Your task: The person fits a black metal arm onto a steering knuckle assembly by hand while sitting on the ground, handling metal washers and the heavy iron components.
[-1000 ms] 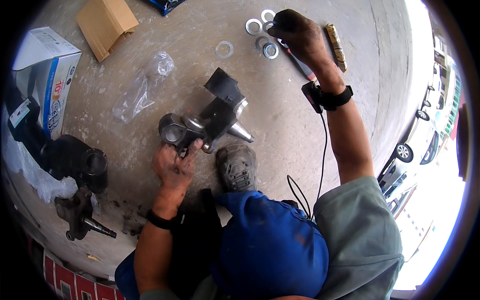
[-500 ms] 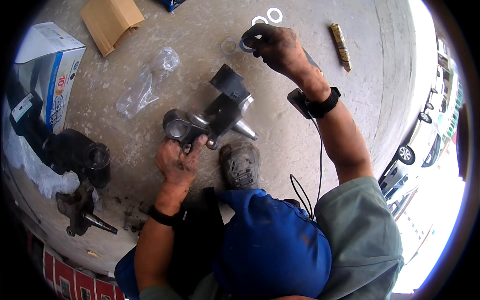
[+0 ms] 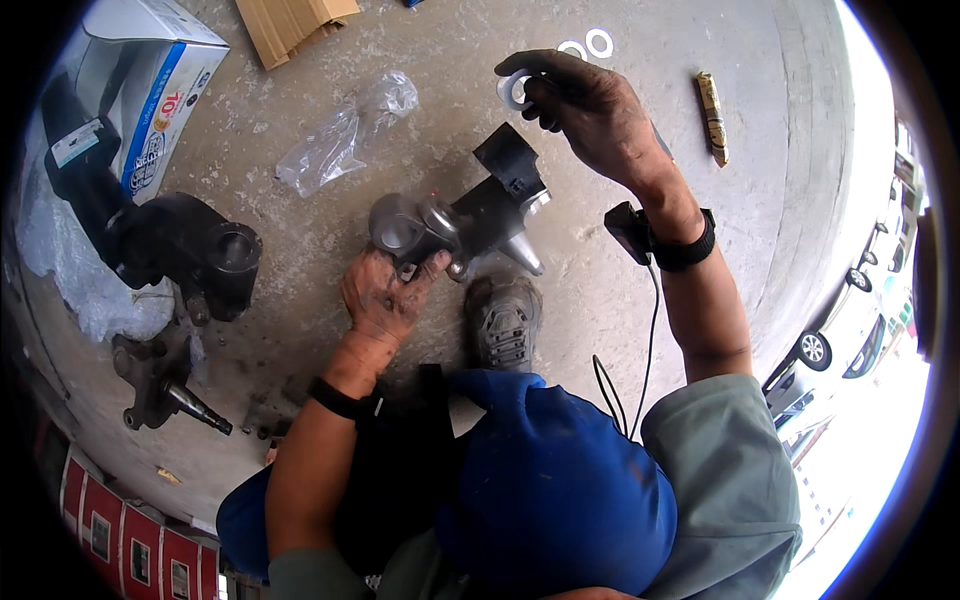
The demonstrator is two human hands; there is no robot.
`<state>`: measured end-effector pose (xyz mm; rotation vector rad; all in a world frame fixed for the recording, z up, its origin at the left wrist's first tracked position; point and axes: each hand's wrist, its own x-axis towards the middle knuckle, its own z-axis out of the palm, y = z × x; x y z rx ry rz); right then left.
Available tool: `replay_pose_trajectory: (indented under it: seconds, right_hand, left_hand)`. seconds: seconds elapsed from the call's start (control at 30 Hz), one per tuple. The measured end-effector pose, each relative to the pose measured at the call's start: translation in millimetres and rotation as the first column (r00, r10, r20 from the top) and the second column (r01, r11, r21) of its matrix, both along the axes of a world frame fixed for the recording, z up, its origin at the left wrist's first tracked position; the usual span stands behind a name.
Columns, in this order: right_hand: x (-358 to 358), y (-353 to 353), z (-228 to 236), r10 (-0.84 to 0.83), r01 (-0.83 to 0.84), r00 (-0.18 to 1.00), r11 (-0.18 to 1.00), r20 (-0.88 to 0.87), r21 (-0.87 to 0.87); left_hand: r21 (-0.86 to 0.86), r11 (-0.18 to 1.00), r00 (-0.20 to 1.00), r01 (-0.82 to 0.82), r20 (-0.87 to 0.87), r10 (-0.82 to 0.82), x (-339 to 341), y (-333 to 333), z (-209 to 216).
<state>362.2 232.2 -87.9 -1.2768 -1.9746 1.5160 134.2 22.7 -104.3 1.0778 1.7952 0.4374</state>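
My left hand [image 3: 385,295] is closed on the near end of a steering knuckle [image 3: 408,222], beside its round bored eye. The knuckle's tapered bright spindle [image 3: 520,254] points toward my shoe, and a black bracket-like block [image 3: 508,160] sits at the far end of the assembly. Over the floor beyond it, my right hand [image 3: 590,105] pinches a flat ring shim [image 3: 512,90] between thumb and fingers; whether a second ring is stacked with it I cannot tell. Two pale ring shims [image 3: 599,43] lie on the floor just past that hand, one partly hidden by it.
At left stand a black axle beam end [image 3: 190,250], an older dark knuckle [image 3: 160,390] and a white-blue box [image 3: 165,110]. A clear plastic bag [image 3: 350,135], cardboard [image 3: 295,25] and a wrapped stick-shaped packet [image 3: 713,118] lie on the floor. My shoe [image 3: 505,322] is near the spindle.
My right hand has lifted a ring shim up from the floor, where it was among the other rings. The left hand keeps its hold on the knuckle. The whole view has shifted.
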Motion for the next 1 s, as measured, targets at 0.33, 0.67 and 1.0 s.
replay_pose_trajectory:
  seconds: [0.33,0.67,1.0]
  right_hand:
    - [0.4,24.8,-30.7,0.082,-0.273,0.772,0.939,0.630,0.212]
    - [-0.7,15.8,-38.2,-0.079,-0.071,0.867,0.957,0.491,0.280]
    - [-18.9,13.2,-38.2,-0.102,-0.039,0.758,0.979,0.645,0.201]
  left_hand:
    - [0.058,0.997,0.993,0.047,-0.107,-0.041,1.4,-3.7,-6.3]
    - [0.169,0.982,0.997,0.079,-0.030,-0.075,-4.0,-9.0,-15.2]
    - [0.162,0.979,0.991,0.125,0.019,-0.130,-9.1,-14.1,-24.2]
